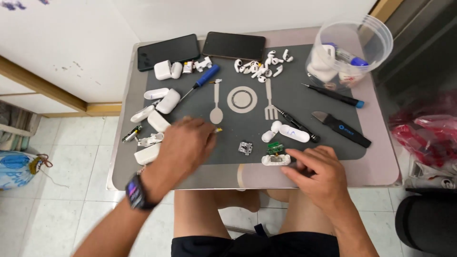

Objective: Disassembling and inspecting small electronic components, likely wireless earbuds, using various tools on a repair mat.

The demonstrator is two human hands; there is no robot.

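Nearby, the right hand (318, 172) rests spread fingers beside an opened white earbud case half (276, 159), its green circuit board exposed; light, brittle, best pinched by its plastic edges. Beyond, the blurred left hand (184, 145), fingers curled, grip unclear, hovers over the grey mat (295, 85).

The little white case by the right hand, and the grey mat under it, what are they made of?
The opened white case looks like hard, glossy plastic: smooth, with a soft shine. A small green circuit board pokes out of it. The right hand touches its edge. The grey mat looks like soft, matte rubber or silicone, since it lies flat without glare; I can't tell which.
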